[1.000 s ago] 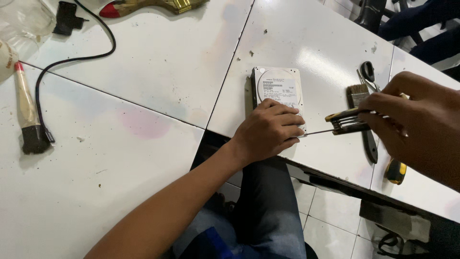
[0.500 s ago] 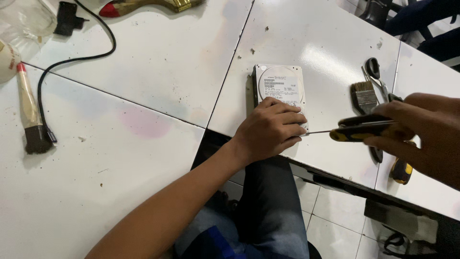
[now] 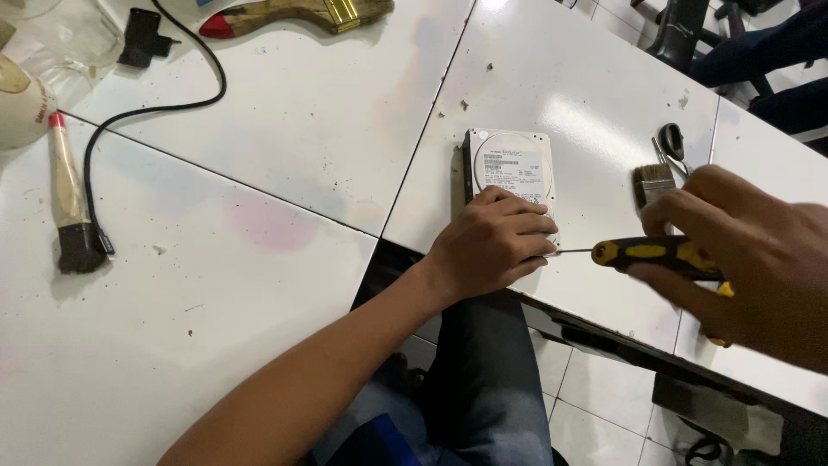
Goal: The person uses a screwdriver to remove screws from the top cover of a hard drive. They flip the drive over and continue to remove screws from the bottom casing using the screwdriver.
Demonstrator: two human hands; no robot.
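A silver hard drive (image 3: 509, 164) with a white label lies flat near the front edge of a white table (image 3: 569, 78). My left hand (image 3: 492, 246) rests on the drive's near end and presses it down, covering that end. My right hand (image 3: 759, 263) grips a black and yellow screwdriver (image 3: 651, 253) held level. Its thin shaft points left and its tip meets the drive's near right corner, beside my left fingertips.
A small paintbrush (image 3: 654, 183) and scissors (image 3: 671, 142) lie right of the drive. On the left table sit a second brush (image 3: 69, 207), a black cable (image 3: 164, 103), a black plug (image 3: 140, 36) and a wooden tool (image 3: 293, 12). A gap separates the tables.
My right hand has shifted its grip and levelled the screwdriver, keeping the tip at the drive's corner. My left hand stays on the drive. The view has moved slightly.
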